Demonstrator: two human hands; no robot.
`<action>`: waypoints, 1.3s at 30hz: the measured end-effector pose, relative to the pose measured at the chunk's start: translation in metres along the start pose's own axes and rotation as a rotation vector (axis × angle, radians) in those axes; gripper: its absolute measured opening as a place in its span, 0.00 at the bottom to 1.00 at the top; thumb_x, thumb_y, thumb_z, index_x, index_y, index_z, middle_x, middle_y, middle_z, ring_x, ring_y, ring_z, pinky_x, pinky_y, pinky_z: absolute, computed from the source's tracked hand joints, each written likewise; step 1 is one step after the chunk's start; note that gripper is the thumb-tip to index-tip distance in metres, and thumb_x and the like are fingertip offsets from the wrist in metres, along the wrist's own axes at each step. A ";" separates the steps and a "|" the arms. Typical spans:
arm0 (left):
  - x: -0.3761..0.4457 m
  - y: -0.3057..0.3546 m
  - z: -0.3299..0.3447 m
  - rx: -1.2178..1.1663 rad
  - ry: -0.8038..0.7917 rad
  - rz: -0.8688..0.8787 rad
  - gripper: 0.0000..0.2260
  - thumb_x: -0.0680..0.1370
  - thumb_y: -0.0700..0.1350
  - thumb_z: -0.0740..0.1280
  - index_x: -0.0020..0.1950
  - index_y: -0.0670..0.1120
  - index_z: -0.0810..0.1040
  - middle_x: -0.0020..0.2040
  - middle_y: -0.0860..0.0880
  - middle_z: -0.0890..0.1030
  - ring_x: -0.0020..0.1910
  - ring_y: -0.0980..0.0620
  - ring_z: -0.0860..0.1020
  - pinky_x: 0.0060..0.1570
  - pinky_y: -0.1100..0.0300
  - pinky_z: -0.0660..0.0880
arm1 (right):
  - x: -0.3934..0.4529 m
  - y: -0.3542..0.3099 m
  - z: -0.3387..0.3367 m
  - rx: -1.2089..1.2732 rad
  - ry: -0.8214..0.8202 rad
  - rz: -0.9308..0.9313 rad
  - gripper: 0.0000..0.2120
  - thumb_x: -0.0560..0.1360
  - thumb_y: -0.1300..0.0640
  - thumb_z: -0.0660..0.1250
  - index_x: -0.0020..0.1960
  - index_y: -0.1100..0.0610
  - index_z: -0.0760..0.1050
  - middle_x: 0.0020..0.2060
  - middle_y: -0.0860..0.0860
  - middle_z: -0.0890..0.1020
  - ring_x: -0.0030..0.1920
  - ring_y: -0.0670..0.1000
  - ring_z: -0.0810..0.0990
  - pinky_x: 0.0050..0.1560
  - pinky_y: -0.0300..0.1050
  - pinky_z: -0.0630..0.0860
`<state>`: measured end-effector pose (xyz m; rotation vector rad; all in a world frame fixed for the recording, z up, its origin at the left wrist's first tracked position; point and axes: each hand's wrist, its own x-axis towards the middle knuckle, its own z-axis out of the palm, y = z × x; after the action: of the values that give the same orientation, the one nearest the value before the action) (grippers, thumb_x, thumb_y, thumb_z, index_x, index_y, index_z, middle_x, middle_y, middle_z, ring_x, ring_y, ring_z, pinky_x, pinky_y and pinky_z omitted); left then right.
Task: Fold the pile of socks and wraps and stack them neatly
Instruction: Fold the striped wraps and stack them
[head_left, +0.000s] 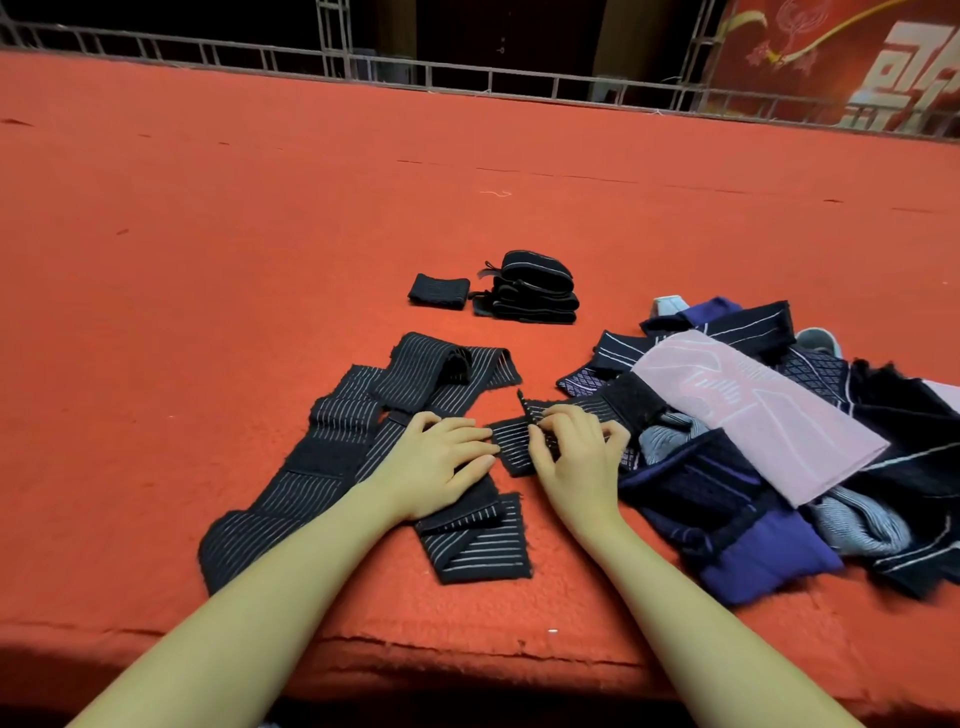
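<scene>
Both hands on the striped wrap (332, 447)
Left hand (441, 462) presses flat; right hand (576, 457) pinches its end, fingertips hidden underneath

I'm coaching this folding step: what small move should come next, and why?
Probably roll the striped wrap another turn: the right hand pinches its started end, the left hand presses it flat, and most of it still lies unrolled, away from the finished stack.
</scene>
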<state>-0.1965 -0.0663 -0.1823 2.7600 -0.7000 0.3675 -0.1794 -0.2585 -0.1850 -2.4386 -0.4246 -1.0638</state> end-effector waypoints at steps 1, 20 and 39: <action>-0.001 -0.001 0.001 -0.003 0.020 -0.001 0.25 0.78 0.60 0.47 0.61 0.55 0.80 0.65 0.55 0.77 0.67 0.54 0.71 0.60 0.58 0.53 | 0.001 -0.001 0.000 0.003 0.001 -0.034 0.10 0.74 0.50 0.62 0.40 0.55 0.77 0.43 0.46 0.81 0.43 0.49 0.77 0.49 0.46 0.58; 0.007 0.002 -0.013 -0.033 -0.199 -0.078 0.36 0.72 0.63 0.33 0.71 0.60 0.68 0.74 0.59 0.64 0.73 0.57 0.57 0.68 0.55 0.46 | 0.045 0.028 -0.020 -0.430 -0.161 -0.031 0.08 0.67 0.58 0.63 0.43 0.60 0.76 0.42 0.56 0.79 0.43 0.59 0.77 0.48 0.52 0.58; 0.009 0.036 -0.006 0.165 -0.013 -0.166 0.33 0.74 0.63 0.40 0.62 0.51 0.78 0.67 0.52 0.75 0.70 0.50 0.68 0.64 0.53 0.48 | 0.049 0.041 -0.035 -0.281 0.035 0.016 0.08 0.71 0.55 0.60 0.41 0.59 0.74 0.35 0.52 0.76 0.36 0.58 0.75 0.47 0.50 0.58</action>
<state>-0.2081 -0.0990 -0.1671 2.9518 -0.4569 0.3883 -0.1501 -0.3067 -0.1384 -2.6550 -0.2578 -1.2296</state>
